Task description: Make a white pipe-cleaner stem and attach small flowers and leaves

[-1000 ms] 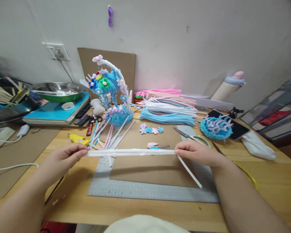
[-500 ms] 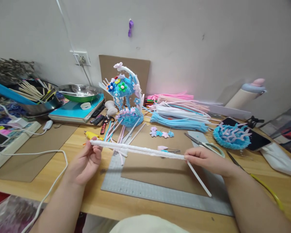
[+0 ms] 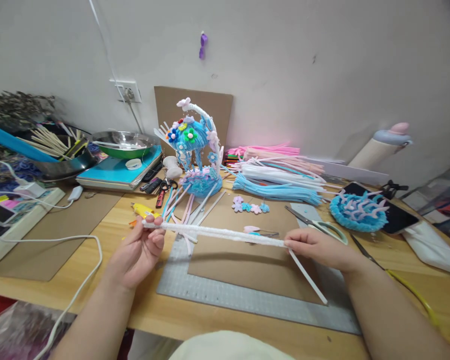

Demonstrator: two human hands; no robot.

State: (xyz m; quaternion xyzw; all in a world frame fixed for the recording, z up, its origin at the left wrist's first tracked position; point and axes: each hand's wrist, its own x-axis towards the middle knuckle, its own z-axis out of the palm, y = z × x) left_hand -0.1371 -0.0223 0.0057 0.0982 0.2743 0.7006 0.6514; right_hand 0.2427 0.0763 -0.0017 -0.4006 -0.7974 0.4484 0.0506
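A long white fuzzy pipe-cleaner strand [image 3: 217, 232], partly wrapped thick, stretches level between my two hands above the work mat. My left hand [image 3: 140, 252] pinches its left end, fingers curled round it. At its right end the thumb and fingers of my right hand [image 3: 311, 247] close on it, and a thinner white tail [image 3: 308, 277] slants down from there. Behind the strand stands a blue jellyfish-like ornament [image 3: 197, 145] with small flowers and a white arched stem. Flower pieces [image 3: 250, 206] lie in a row on the brown board [image 3: 247, 275].
Bundles of pipe cleaners [image 3: 277, 187] lie behind the board. To the right are scissors [image 3: 315, 222], a blue fluffy dish [image 3: 356, 212] and a bottle [image 3: 380, 145]. At left are a power strip [image 3: 18, 220], a metal bowl [image 3: 122, 145] and a yellow glue gun [image 3: 144, 210].
My left hand has shifted slightly right along the strand, and its fingers now curl over the end. My right hand stays nearly still.
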